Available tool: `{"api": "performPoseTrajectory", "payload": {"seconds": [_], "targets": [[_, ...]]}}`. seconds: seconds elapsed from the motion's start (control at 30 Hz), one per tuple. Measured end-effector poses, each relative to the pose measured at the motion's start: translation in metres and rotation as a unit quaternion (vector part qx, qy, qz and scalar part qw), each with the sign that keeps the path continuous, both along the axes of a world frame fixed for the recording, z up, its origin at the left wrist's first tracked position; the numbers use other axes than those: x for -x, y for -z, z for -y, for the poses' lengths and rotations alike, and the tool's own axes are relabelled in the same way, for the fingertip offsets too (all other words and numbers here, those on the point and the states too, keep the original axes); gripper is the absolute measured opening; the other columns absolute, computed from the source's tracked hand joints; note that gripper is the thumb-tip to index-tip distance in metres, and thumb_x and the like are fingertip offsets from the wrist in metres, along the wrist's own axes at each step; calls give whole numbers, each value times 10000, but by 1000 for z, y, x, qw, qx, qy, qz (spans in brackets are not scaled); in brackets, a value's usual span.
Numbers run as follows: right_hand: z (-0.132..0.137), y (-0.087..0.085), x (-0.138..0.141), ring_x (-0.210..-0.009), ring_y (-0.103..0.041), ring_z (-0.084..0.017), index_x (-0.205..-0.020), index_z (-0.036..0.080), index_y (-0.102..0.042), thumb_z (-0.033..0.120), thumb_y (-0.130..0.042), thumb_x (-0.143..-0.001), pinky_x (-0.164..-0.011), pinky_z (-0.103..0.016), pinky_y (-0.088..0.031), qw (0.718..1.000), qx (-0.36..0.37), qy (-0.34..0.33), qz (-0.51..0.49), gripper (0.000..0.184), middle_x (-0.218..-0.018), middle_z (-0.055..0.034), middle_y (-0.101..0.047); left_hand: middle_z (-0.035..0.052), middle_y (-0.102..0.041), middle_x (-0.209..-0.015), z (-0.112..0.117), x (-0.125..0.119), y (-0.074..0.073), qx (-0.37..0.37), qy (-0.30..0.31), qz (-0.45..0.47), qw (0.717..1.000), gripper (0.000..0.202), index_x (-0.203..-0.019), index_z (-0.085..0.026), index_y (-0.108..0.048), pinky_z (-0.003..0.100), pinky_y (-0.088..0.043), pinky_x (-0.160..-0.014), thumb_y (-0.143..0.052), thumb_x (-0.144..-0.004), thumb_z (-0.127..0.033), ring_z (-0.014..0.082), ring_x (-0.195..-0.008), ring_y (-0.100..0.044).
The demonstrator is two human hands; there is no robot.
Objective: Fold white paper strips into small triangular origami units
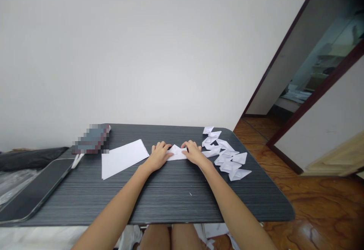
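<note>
Between my hands, on the dark table (170, 200), lies a sheet of white paper folded to a triangular peak (176, 152). My left hand (160, 156) grips its left side, thumb on top near the peak. The right side is pinched by my right hand (195, 153), with the thumb and fingers close to the edge. Both hands partly cover the paper's ends. Just right of my right hand, several folded white paper boats (227, 157) sit in a loose cluster. To the left of my left hand rests a stack of flat white paper (123, 159).
A blurred-out dark object with a red edge (93, 140) stands at the table's back left. Near the left edge lies a long dark panel (34, 193). A white wall (159, 52) rises behind the table. Right of it are wooden floor (270, 155) and a doorway.
</note>
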State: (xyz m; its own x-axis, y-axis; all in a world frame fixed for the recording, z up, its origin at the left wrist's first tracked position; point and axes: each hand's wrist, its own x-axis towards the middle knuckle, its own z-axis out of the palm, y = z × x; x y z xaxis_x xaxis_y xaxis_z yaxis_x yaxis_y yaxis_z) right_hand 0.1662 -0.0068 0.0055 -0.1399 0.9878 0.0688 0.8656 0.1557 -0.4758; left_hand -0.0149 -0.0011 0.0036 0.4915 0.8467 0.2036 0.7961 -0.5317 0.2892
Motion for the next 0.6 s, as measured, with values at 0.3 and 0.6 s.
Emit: {"api": "performPoseTrajectory", "payload": {"seconds": [0.3, 0.6], "targets": [[5, -5, 2, -933, -383, -200, -958, 211, -520, 231, -559, -700, -743, -328, -240, 997, -21, -65, -26, 261, -960, -41, -476, 17, -528, -880, 0, 1, -8, 75, -12, 117, 990, 192, -897, -183, -465, 348, -306, -740, -500, -718, -243, 186, -844, -449], [8, -16, 0, -848, -416, -144, -716, 161, -540, 142, -486, -778, -739, -295, -236, 971, -198, -135, -25, 84, -806, -18, -530, 30, -553, -829, 1, 4, -18, -68, 61, 145, 985, 127, -778, -172, -529, 280, -332, -742, -413, -801, -219, 147, -813, -481]]}}
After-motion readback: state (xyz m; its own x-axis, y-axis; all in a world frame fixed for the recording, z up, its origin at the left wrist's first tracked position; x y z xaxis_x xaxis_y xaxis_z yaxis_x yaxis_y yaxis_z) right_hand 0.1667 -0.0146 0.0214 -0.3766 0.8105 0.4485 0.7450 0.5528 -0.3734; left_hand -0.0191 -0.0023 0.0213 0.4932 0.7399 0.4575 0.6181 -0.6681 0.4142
